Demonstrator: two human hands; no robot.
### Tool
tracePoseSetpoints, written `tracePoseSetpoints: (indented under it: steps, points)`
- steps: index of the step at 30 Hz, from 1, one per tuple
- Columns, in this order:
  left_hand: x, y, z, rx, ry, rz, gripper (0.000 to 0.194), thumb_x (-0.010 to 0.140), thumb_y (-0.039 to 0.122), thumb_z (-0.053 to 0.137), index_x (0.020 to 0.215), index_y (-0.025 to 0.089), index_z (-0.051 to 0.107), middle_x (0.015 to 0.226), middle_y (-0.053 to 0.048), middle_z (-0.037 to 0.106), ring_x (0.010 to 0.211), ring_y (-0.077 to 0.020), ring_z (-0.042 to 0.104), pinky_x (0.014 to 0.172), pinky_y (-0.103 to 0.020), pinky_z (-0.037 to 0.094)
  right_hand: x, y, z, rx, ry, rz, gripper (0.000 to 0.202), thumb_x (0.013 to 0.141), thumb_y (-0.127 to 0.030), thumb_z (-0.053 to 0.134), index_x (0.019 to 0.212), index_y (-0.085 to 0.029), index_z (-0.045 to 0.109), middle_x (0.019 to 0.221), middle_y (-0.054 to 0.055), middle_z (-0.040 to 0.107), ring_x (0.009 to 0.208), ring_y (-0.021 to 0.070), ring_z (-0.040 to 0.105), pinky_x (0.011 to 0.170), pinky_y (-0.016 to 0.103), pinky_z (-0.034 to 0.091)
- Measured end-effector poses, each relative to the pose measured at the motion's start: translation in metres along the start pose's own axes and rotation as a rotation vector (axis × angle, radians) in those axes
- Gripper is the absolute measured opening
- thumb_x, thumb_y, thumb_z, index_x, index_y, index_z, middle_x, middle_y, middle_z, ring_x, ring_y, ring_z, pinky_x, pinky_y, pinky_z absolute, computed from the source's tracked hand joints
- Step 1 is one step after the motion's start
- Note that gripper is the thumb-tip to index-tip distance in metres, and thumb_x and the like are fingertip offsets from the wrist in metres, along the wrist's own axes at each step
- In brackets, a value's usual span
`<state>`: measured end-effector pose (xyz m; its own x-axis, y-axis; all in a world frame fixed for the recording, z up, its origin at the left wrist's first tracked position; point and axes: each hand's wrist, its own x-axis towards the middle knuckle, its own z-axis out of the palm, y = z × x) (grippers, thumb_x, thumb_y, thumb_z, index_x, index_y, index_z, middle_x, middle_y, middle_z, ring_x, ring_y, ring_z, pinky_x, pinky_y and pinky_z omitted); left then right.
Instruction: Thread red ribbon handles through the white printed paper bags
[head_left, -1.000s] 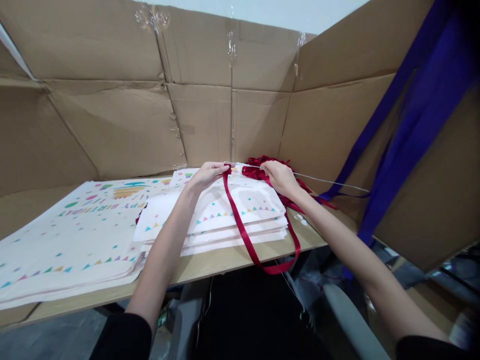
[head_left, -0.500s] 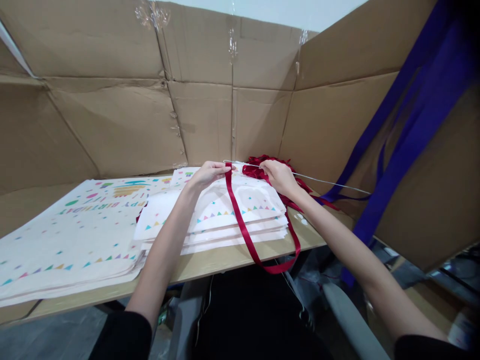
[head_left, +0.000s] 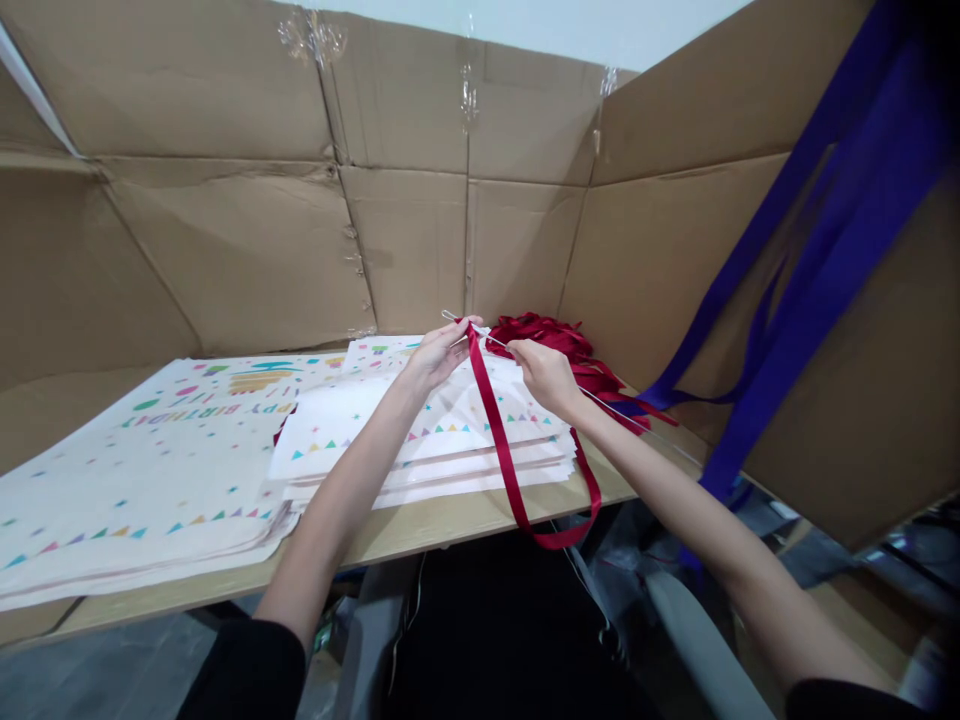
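Observation:
A dark red ribbon (head_left: 491, 410) is pinched at its upper end by my left hand (head_left: 444, 352), above a stack of folded white printed sheets (head_left: 465, 425). From there it hangs over the table's front edge and loops back up on the right. My right hand (head_left: 546, 375) is closed on a long thin wire (head_left: 611, 410), which runs from a small loop beyond my left fingertips down to the right. Behind my right hand lies a heap of red ribbons (head_left: 555, 335).
Flat white sheets with birthday print (head_left: 187, 470) cover the left of the table (head_left: 420, 530). Cardboard walls (head_left: 405, 230) stand behind and at the right. Long blue-purple ribbons (head_left: 817, 290) hang at the right. Grey chair armrests are below.
My left hand has moved right with the ribbon's top. My right hand has come slightly left and lower, and the wire now slants more steeply. The blue-purple ribbons have swung a little.

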<state>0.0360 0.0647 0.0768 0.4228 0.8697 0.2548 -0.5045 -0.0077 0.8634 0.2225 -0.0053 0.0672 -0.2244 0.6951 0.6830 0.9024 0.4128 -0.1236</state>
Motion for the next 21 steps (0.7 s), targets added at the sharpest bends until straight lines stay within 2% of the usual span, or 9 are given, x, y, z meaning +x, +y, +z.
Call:
tracePoseSetpoints:
  steps: [4, 7, 11, 13, 17, 21]
  points:
    - [0.001, -0.008, 0.005, -0.043, 0.079, -0.008, 0.013, 0.087, 0.020, 0.059, 0.086, 0.017, 0.072, 0.098, -0.004, 0.070, 0.084, -0.0099, 0.061, 0.085, -0.024, 0.046, -0.002, -0.003, 0.001, 0.029, -0.024, 0.033, 0.029, 0.092, -0.018, 0.036, 0.097, -0.019, 0.065, 0.086, 0.007, 0.069, 0.075, 0.0187, 0.061, 0.067, 0.027, 0.040]
    - [0.002, -0.013, 0.007, 0.018, 0.115, 0.042, 0.012, 0.086, 0.023, 0.060, 0.084, 0.017, 0.071, 0.106, -0.004, 0.069, 0.092, -0.0119, 0.061, 0.086, -0.025, 0.045, -0.001, -0.004, 0.002, 0.124, -0.037, 0.068, 0.027, 0.092, -0.022, 0.038, 0.097, -0.019, 0.064, 0.087, 0.007, 0.069, 0.076, 0.0189, 0.061, 0.068, 0.028, 0.040]
    - [0.000, -0.017, 0.012, 0.069, 0.086, 0.058, 0.013, 0.084, 0.025, 0.062, 0.089, 0.017, 0.071, 0.109, -0.005, 0.069, 0.102, -0.0154, 0.059, 0.088, -0.026, 0.044, 0.008, -0.007, 0.005, 0.319, 0.005, 0.130, 0.031, 0.090, -0.039, 0.048, 0.110, -0.019, 0.060, 0.088, 0.005, 0.068, 0.074, 0.0172, 0.059, 0.067, 0.027, 0.041]
    - [-0.002, -0.019, 0.015, 0.029, 0.045, 0.046, 0.013, 0.083, 0.024, 0.063, 0.090, 0.017, 0.072, 0.110, -0.005, 0.068, 0.105, -0.0160, 0.058, 0.089, -0.026, 0.043, 0.015, -0.011, 0.006, 0.378, 0.001, 0.160, 0.035, 0.087, -0.044, 0.053, 0.109, -0.019, 0.061, 0.085, 0.003, 0.068, 0.071, 0.0158, 0.058, 0.064, 0.026, 0.040]
    - [-0.004, -0.022, 0.018, -0.055, -0.023, 0.029, 0.011, 0.083, 0.021, 0.063, 0.089, 0.019, 0.072, 0.113, -0.004, 0.067, 0.108, -0.0153, 0.057, 0.091, -0.026, 0.042, 0.026, -0.017, 0.006, 0.451, 0.033, 0.161, 0.027, 0.083, -0.039, 0.058, 0.097, -0.018, 0.067, 0.088, 0.004, 0.070, 0.071, 0.0146, 0.058, 0.067, 0.025, 0.041]
    - [-0.004, -0.024, 0.017, -0.002, -0.023, 0.013, 0.011, 0.084, 0.026, 0.064, 0.090, 0.020, 0.072, 0.117, -0.003, 0.065, 0.111, -0.0155, 0.055, 0.093, -0.027, 0.041, 0.028, -0.015, 0.005, 0.508, 0.032, 0.228, 0.019, 0.078, -0.032, 0.061, 0.084, -0.016, 0.070, 0.082, 0.005, 0.071, 0.068, 0.0143, 0.058, 0.067, 0.026, 0.043]
